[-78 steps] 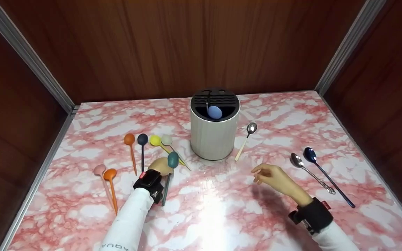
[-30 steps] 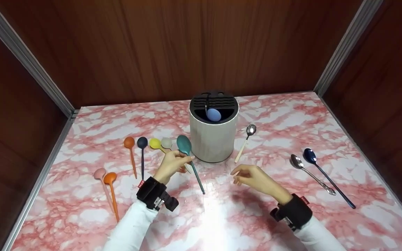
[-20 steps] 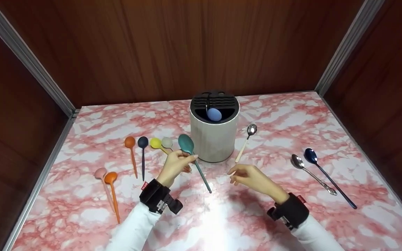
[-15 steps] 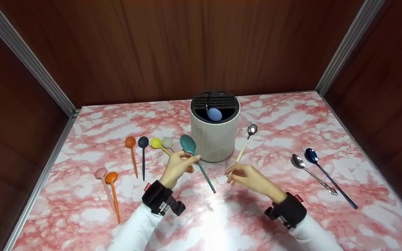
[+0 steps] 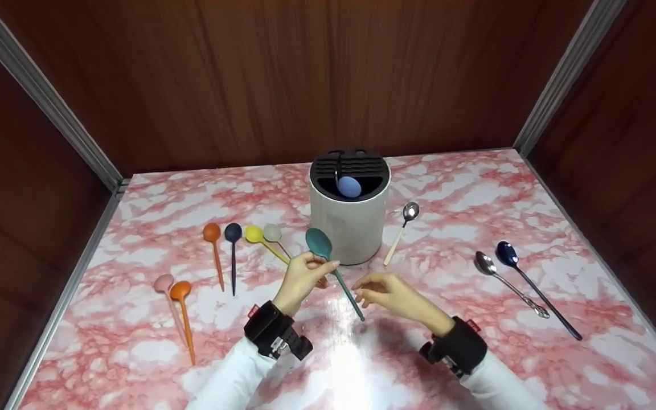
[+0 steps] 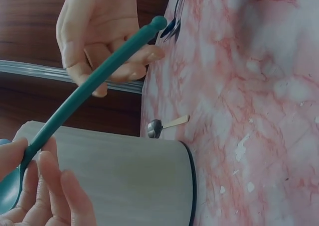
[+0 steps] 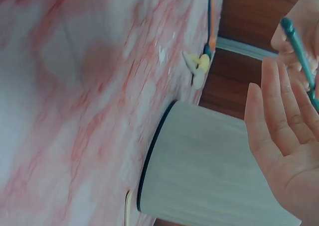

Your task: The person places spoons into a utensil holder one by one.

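My left hand [image 5: 300, 280] pinches a teal spoon [image 5: 319, 242] at the neck, just below its bowl. The spoon is tilted above the table, its handle slanting down toward my right hand [image 5: 392, 293]. That hand hovers beside the handle's end, fingers loosely bent and holding nothing. In the left wrist view the teal handle [image 6: 94, 81] passes in front of the right hand's fingers [image 6: 75, 56]. The right wrist view has those fingers [image 7: 271, 96] extended near the handle. Behind both hands stands a white ribbed utensil holder [image 5: 346, 230], a light-blue spoon [image 5: 349, 187] in its black top.
Left of the holder lie spoons: orange [image 5: 212, 232], navy [image 5: 233, 232], yellow [image 5: 254, 234], pale grey [image 5: 273, 232], pink [image 5: 164, 283] and another orange spoon [image 5: 180, 290]. To its right are a cream-handled spoon [image 5: 410, 211], an ornate silver spoon [image 5: 484, 263] and a blue spoon [image 5: 507, 254]. Wooden panels enclose the table.
My left hand has lifted the teal spoon off the table's left part and carried it right, its handle now angled rightward. My right hand has moved left, close to the handle's end.
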`<state>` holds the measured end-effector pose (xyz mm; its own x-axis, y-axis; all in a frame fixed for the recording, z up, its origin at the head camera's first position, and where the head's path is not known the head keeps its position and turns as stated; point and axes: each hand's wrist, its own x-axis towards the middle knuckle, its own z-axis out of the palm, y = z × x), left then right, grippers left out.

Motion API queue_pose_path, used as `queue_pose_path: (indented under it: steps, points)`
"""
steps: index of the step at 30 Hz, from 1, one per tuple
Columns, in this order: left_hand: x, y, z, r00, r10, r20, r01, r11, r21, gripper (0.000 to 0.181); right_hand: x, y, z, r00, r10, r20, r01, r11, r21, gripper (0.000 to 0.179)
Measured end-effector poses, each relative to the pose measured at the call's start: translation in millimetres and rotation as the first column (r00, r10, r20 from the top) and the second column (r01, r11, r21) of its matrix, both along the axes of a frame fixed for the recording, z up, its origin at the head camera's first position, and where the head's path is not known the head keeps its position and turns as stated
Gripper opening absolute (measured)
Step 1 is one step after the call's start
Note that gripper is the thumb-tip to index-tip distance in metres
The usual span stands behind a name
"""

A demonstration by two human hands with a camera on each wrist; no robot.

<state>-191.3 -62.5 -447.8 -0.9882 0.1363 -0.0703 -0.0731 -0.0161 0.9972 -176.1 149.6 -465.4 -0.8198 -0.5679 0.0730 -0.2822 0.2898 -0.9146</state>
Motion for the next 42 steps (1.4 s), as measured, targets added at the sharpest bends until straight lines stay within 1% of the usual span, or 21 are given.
queue_pose_path:
  steps: [5,11,14,19,23,26,30,38,42]
  points:
    - [1.6,2.9,-3.2,1.000,-0.012,0.000,0.012,1.000,-0.004,0.013,1.2,-5,-0.9,1.000,-0.025,-0.008,0.025,1.000,0.008,0.022]
    - [4.2,6.4,-2.5,1.000,-0.015,-0.005,0.014,0.999,-0.034,0.014,1.4,-5,-3.7,0.999,-0.039,-0.034,0.040,0.999,0.022,0.022]
    - [5.8,7.6,-2.1,1.000,-0.019,-0.013,0.018,0.999,-0.034,0.015,2.2,-5,-4.7,0.998,-0.039,-0.045,0.040,0.999,0.033,0.024]
    - [8.3,9.8,-1.2,0.999,-0.029,-0.031,0.028,0.999,-0.032,0.016,2.9,-6,-4.9,0.998,-0.042,-0.040,0.043,0.999,0.022,0.024]
    - [10.3,11.7,-1.7,0.998,-0.038,-0.050,0.036,0.999,-0.024,0.013,4.1,-6,-4.6,0.998,-0.042,-0.043,0.042,0.999,0.019,0.023]
    - [12.8,13.3,-1.8,0.995,-0.052,-0.083,0.051,0.999,-0.013,0.012,5.1,-6,-4.6,0.998,-0.040,-0.038,0.041,0.999,0.014,0.023]
    - [14.1,15.1,-2.5,0.992,-0.067,-0.111,0.067,0.998,-0.007,0.012,5.7,-6,-4.9,0.999,-0.034,-0.043,0.034,0.999,0.002,0.021]
    - [15.8,12.5,-2.4,0.986,-0.109,-0.125,0.106,0.994,-0.031,0.015,5.2,-5,-7.5,0.998,0.000,-0.055,-0.001,1.000,-0.023,0.021]
    - [16.5,9.0,-2.9,0.984,-0.120,-0.131,0.115,0.992,-0.041,0.018,5.0,-3,-8.5,0.999,-0.005,-0.050,0.004,1.000,-0.017,0.021]
